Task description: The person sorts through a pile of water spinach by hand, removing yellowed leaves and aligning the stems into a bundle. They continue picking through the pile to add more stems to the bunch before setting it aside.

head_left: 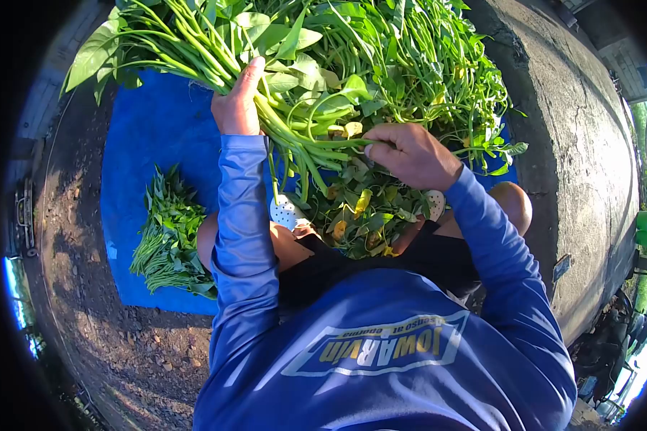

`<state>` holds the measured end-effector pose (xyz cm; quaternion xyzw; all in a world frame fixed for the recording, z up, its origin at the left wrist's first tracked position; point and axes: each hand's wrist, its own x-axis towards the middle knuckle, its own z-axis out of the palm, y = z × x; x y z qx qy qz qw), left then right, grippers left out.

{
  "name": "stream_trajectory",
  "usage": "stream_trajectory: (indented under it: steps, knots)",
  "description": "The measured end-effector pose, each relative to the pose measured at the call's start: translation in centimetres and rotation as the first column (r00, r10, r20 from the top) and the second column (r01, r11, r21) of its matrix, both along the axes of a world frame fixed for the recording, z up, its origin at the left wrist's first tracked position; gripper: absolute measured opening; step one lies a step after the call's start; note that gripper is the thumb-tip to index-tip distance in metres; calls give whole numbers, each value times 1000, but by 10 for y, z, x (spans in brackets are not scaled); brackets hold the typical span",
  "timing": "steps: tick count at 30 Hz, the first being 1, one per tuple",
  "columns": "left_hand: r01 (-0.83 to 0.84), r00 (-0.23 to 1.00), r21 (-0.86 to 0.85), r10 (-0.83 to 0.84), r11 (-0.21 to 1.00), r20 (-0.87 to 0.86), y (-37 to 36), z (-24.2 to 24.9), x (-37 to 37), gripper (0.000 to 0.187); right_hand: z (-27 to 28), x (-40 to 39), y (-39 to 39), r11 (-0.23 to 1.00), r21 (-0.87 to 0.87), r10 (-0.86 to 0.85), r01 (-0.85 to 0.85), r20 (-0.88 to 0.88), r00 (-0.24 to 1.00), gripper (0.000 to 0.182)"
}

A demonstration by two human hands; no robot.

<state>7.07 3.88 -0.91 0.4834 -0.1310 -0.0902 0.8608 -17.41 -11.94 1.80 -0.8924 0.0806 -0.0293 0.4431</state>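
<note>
My left hand (239,100) is wrapped round a bunch of leafy green stems (201,54), with its leaves pointing to the upper left and the cut stem ends hanging to the lower right. At those stem ends, my right hand (414,152) pinches a thin green stem between thumb and finger. A large heap of the same leafy greens (438,79) lies behind both hands. Below them, between my feet, is a pile of loose leaves (370,215), some of them yellow.
A blue sheet (144,122) lies under the greens. Bundled greens (169,244) rest on it to the left of my knee. My feet in white perforated shoes (286,212) flank the loose leaves. Concrete (575,144) lies to the right, stony soil (144,352) to the left.
</note>
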Motion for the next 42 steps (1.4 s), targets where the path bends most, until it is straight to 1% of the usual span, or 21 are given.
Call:
stream_trajectory:
  steps: [4,7,9,10,11,12,13,14,17,19,20,21,23,26,29,34,37,39,40,41,42]
  knots:
    - [-26,999,-22,27,999,39,-3,-9,5,45,-26,2,37,999,14,-40,40,-37,999,24]
    - [-20,988,86,7,996,155,-3,-6,-15,40,-45,7,61,968,-252,-34,-17,-200,979,26]
    - [-47,984,166,16,985,180,-7,-14,-15,45,-62,5,67,914,-345,68,-213,-388,919,24]
    - [-32,990,108,17,994,139,-10,-7,-20,45,-77,3,72,875,-373,105,-309,-478,872,24]
    - [-8,989,95,-6,995,148,-8,-3,-17,45,-97,-10,84,867,-363,112,-341,-524,844,28]
    - [16,987,77,-28,997,157,-5,1,-9,44,-94,-14,93,860,-245,143,-448,-726,673,32]
    - [34,986,51,-42,998,164,-4,6,-2,44,-128,-30,97,864,-196,169,-464,-755,634,32]
    - [73,994,97,-81,993,72,3,13,1,41,-163,-47,93,866,-139,201,-481,-783,589,33]
    - [133,991,126,-134,983,0,19,7,16,40,-110,-57,62,927,-175,126,-331,-688,715,33]
    - [163,986,150,-156,975,-57,23,5,15,38,-33,-50,41,998,-54,5,-26,-362,932,27]
    - [215,974,143,-202,966,-100,23,9,10,37,-8,-42,40,998,-24,-63,62,-54,997,20]
    - [250,965,134,-235,959,-115,20,10,7,37,10,-31,45,990,27,-142,139,254,957,15]
    - [315,941,153,-288,937,-176,17,16,-6,37,29,-9,50,981,-154,-31,120,483,875,16]
    - [267,962,150,-255,952,-96,6,16,-20,38,10,15,49,908,-415,138,51,413,900,19]
    - [284,956,150,-268,947,-119,8,15,-23,37,1,17,54,895,-442,170,68,478,862,20]
    - [270,957,212,-238,939,-164,10,2,-7,39,-3,-9,85,900,-413,33,139,382,924,14]
    - [288,945,203,-243,936,-220,14,7,-5,39,1,-38,89,936,-352,95,-3,245,965,12]
    - [327,922,183,-270,927,-279,20,13,-3,38,21,-50,70,996,49,69,-75,112,991,10]
    - [407,886,174,-341,897,-315,25,13,3,39,27,-52,63,963,255,77,-85,42,996,10]
    - [421,877,167,-353,891,-326,27,10,3,39,21,-46,55,960,278,-29,-45,257,966,11]
    - [436,867,159,-367,886,-337,27,12,1,39,34,-39,45,958,284,-87,30,192,978,12]
